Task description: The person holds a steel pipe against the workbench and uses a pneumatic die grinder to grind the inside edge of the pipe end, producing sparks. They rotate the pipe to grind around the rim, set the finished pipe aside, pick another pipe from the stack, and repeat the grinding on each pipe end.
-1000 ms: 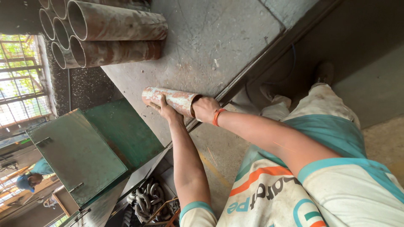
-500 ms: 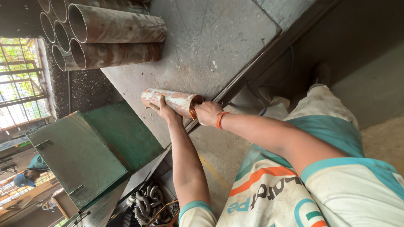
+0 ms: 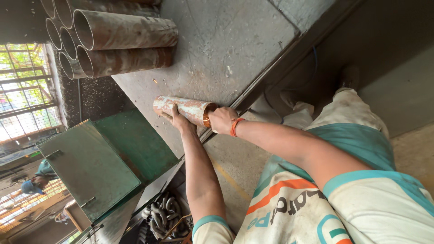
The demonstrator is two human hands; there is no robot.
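Rusty short pipe lies on its side on the grey steel worktop, close to the worktop's near edge, which runs diagonally past the wrists. Left hand lies on the pipe's far end, fingers spread and curled over its side. Right hand cups the pipe's near open end, fingers wrapped on the rim; orange band on that wrist. Bare metal stretches wide between the pipe and the stack of long pipes at the worktop's far corner, well apart from the hands. Small bright speck lies in that open stretch. Green metal cabinet stands below the edge, left of the arms. Chain heap on the floor beside it.
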